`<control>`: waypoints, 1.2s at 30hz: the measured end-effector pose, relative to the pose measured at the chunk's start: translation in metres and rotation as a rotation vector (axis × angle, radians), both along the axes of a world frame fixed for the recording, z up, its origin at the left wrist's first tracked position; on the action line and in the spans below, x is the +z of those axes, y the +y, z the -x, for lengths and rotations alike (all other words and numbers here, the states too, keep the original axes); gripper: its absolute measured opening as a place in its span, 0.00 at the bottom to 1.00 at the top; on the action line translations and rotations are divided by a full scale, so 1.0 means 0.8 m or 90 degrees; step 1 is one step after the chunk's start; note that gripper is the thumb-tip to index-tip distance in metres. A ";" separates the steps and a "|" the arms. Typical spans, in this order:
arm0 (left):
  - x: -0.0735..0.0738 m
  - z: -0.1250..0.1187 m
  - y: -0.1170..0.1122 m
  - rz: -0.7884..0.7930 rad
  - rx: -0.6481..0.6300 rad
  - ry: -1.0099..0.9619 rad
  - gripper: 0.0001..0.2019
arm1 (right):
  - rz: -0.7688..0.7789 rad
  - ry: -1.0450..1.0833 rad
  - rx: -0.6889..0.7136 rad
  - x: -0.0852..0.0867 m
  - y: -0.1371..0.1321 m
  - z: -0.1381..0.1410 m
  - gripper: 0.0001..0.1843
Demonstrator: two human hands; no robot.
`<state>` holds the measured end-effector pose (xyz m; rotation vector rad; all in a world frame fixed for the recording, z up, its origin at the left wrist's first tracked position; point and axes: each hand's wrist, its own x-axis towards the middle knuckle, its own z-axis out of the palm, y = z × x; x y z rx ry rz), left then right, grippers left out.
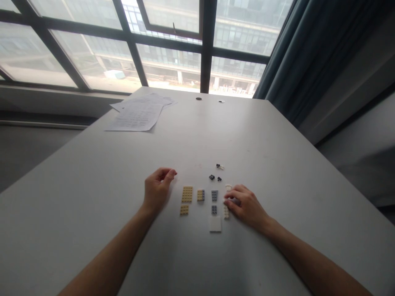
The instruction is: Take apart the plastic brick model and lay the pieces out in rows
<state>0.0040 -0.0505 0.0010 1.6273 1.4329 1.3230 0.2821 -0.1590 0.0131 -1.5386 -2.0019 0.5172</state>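
My left hand point(156, 186) is closed in a pinch just above the table, left of the tan plates; a small reddish spot shows at its fingertips, too small to name. At the right of the layout, thumb and forefinger of my right hand point(247, 205) close on a small white building brick point(225, 201), mostly covered. Beside these fingers are a white plate point(226, 213) and a white piece point(228, 187). Between my hands lie a large tan plate point(187, 194), a smaller tan plate point(184, 210), a tan-and-grey piece point(200, 195), and two grey plates point(214, 195).
A smooth white square tile point(215, 224) lies nearest me. Small black pieces point(212, 177) and a black-and-white piece point(219, 166) sit farther back. Printed papers point(135, 116) rest at the far left of the white table point(92, 176), with two round holes near its far edge.
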 end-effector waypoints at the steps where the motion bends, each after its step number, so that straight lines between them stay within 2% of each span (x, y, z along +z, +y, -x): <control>1: 0.000 0.000 0.000 0.000 0.000 0.001 0.11 | -0.003 0.002 0.000 0.000 0.000 0.000 0.04; 10: -0.003 0.000 0.001 0.005 -0.005 0.003 0.11 | -0.020 0.010 -0.006 -0.003 0.000 0.001 0.02; 14: -0.001 0.000 -0.001 0.004 -0.009 0.006 0.11 | -0.030 0.020 -0.012 0.003 0.002 -0.001 0.04; 17: -0.001 -0.001 -0.002 0.006 -0.011 0.008 0.12 | -0.050 0.029 -0.047 0.012 0.020 -0.008 0.05; 20: -0.002 -0.001 -0.002 0.008 -0.009 0.018 0.12 | -0.053 0.020 -0.095 0.016 0.056 -0.017 0.10; 23: -0.002 0.000 -0.001 0.006 -0.008 0.020 0.13 | -0.027 -0.019 -0.132 0.009 0.097 -0.019 0.13; 26: -0.001 0.000 -0.002 0.003 -0.005 0.026 0.13 | -0.015 -0.073 -0.137 -0.001 0.125 -0.013 0.11; 30: 0.002 -0.002 -0.005 -0.001 -0.002 0.033 0.12 | -0.029 -0.114 -0.132 -0.007 0.135 -0.006 0.06; 36: 0.000 -0.003 -0.005 0.001 -0.008 0.030 0.12 | -0.047 -0.132 -0.129 0.001 0.132 -0.007 0.04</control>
